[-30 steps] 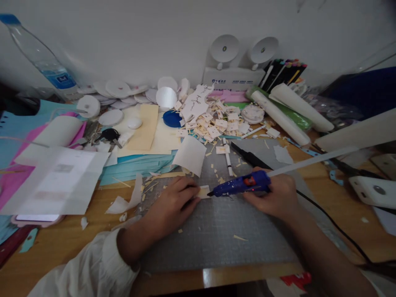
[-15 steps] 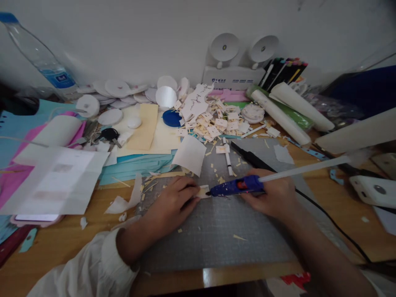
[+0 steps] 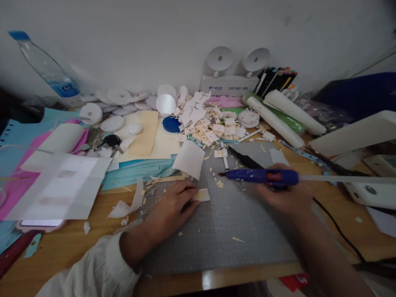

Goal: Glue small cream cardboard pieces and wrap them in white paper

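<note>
Head view, left fingers [image 3: 183, 193] holding card [image 3: 203, 195], right fingers [image 3: 278, 199] gripping blue glue gun [image 3: 256, 176], capped bottle [image 3: 48, 69], contents unclear

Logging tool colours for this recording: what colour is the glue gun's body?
The glue gun is blue, seen best in the head view.

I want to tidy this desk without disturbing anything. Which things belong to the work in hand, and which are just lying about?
In use:
- glue gun, in the right hand
- small card piece, at the left hand's fingers
- grey mat, beneath
- heap of small pieces, probably

Apparently lying about:
- water bottle
- black-headed key
- pens
</note>
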A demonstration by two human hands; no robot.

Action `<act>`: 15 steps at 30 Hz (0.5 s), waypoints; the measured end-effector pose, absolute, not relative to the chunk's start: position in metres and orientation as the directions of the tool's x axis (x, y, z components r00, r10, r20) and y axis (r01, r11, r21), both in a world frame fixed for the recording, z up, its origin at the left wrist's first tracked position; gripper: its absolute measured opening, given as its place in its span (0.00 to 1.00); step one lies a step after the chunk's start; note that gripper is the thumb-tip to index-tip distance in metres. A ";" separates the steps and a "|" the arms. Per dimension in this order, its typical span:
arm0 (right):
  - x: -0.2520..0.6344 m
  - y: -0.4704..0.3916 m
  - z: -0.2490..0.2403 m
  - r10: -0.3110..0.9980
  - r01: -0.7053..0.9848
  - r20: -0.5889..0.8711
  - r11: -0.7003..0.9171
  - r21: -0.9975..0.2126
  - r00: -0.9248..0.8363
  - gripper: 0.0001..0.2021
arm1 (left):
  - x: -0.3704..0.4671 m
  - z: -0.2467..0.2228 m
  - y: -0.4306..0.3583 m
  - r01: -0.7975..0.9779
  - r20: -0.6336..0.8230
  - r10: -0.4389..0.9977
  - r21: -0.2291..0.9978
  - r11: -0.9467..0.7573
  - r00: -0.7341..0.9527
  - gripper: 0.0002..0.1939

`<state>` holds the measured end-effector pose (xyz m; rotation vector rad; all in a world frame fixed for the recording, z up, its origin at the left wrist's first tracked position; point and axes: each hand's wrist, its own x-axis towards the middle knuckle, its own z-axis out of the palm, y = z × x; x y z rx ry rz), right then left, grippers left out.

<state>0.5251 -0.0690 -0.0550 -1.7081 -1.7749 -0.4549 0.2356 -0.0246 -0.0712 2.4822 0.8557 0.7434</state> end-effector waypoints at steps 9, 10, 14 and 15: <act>0.595 -0.103 -0.053 0.691 0.891 0.587 -0.436 -0.127 0.422 0.11 | 0.237 -0.064 -0.028 0.511 0.303 0.692 0.496 -0.702 0.656 0.08; 0.600 -0.108 -0.055 0.720 0.893 0.549 -0.432 -0.124 0.425 0.11 | 0.237 -0.064 -0.028 0.517 0.299 0.695 0.495 -0.698 0.654 0.09; 0.612 -0.119 -0.066 0.788 0.927 0.490 -0.343 -0.151 0.372 0.09 | 0.237 -0.062 -0.027 0.522 0.273 0.711 0.520 -0.676 0.648 0.11; 0.614 -0.120 -0.068 0.792 0.939 0.505 -0.300 -0.166 0.343 0.09 | 0.237 -0.062 -0.027 0.521 0.265 0.710 0.523 -0.674 0.653 0.10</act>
